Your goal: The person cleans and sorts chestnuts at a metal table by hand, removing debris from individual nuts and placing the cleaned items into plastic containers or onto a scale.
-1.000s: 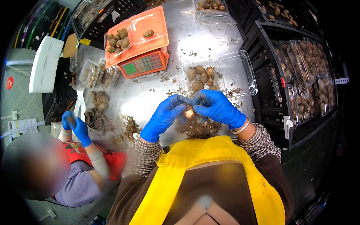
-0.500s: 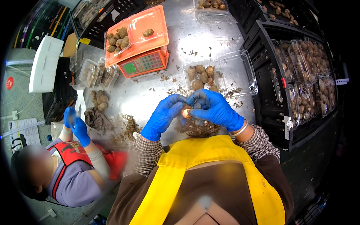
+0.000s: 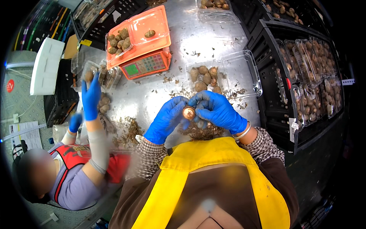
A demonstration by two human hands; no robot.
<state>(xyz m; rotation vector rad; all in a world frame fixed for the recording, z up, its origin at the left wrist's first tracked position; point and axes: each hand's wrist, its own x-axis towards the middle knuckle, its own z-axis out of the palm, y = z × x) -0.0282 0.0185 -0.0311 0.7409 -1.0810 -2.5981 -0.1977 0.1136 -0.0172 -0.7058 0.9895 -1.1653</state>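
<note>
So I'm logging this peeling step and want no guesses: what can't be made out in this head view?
- Bulb: only its peeled top shows; the left hand and right hand cover the rest.
- Any tool in either hand: hidden by the fingers.
- Scraps pile: partly behind the right hand.
- Scale display: too small to read.
- Crate packs: bent and dark at the rim.

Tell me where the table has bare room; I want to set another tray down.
Bare metal lies between the orange scale and the open clear tray, and beyond that tray. Near both hands, left hand and right hand, peel scraps crowd it; the co-worker's hand and containers fill the left.
</note>
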